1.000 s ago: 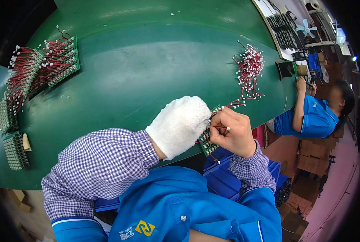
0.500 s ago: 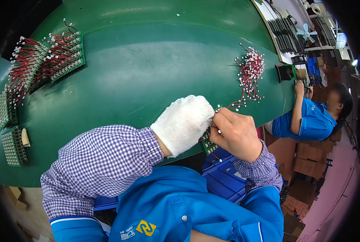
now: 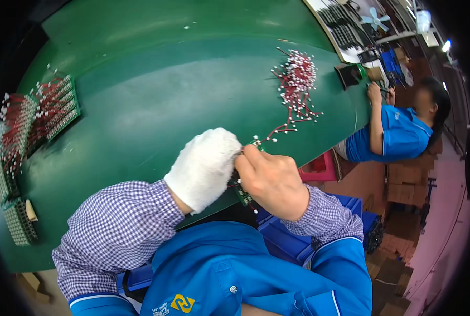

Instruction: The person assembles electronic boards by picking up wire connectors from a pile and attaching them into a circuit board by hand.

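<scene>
My left hand (image 3: 206, 166), in a white cloth glove, is closed on a green circuit board (image 3: 244, 197) near the table's front edge. Most of that board is hidden behind my hands; its lower end and a small upper corner show. Bare, my right hand (image 3: 272, 179) is closed in a pinch at the board, its fingertips against the gloved ones. A bit of red wire shows at the pinch, but the rest is covered. Just beyond, a pile of red wire leads (image 3: 298, 79) with white connectors lies on the table, a few trailing toward the board.
Wired circuit boards (image 3: 61, 108) stand at the left of the green table (image 3: 156, 100), with stacked boards (image 3: 18, 224) and a beige finger-shaped piece (image 3: 31, 210) nearer me. Blue bins (image 3: 285, 239) sit below the edge. A co-worker (image 3: 398, 131) works at the right near a black box (image 3: 349, 75).
The view has shifted, so the table's things sit differently in it. Both hands stay together at the circuit board, the right still pinching beside the glove.
</scene>
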Motion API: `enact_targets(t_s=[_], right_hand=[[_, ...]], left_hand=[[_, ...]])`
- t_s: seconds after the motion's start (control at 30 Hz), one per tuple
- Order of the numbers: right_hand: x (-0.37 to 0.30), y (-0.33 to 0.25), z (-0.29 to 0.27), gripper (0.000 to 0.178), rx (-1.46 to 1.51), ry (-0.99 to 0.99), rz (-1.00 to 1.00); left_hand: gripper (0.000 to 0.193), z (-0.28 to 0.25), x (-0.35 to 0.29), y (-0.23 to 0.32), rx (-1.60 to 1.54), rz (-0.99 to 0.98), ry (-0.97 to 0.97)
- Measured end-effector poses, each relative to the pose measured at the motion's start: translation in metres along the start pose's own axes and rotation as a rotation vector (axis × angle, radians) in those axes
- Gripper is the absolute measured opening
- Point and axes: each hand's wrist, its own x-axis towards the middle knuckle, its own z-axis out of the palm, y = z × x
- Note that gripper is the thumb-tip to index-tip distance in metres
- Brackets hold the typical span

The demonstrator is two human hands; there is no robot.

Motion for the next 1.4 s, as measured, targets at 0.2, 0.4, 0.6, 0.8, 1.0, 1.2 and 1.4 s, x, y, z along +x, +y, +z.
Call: enact_targets(t_s=[0.2,0.4,0.6,0.8,1.0,1.2,1.4], right_hand=[[-0.004,0.022,0.012,0.015,0.209,0.014,-0.026],[-0.019,0.040,0.028,0.011,0.757,0.140,0.101],[-0.020,0.039,0.024,0.009,1.250,0.077,0.391],[-0.016,0.040,0.003,0.005,1.217,-0.010,0.343],[-0.012,0.037,0.001,0.005,0.904,-0.090,0.123],[-0.011,0.041,-0.002,0.009,0.965,-0.139,0.118],[-0.016,0.046,-0.005,0.009,1.075,-0.296,0.196]], left_hand=[[0.014,-0.002,0.000,0.000,0.009,-0.050,-0.015],[0.020,-0.002,0.000,0.001,-0.065,-0.014,0.018],[0.026,-0.003,-0.002,-0.003,-0.118,-0.025,-0.026],[0.026,-0.011,0.008,0.017,-0.094,0.078,0.167],[0.034,-0.013,0.011,0.021,-0.179,0.177,0.166],[0.035,-0.013,0.005,0.006,-0.128,0.222,0.025],[0.031,-0.012,0.010,0.015,-0.061,0.217,0.098]])
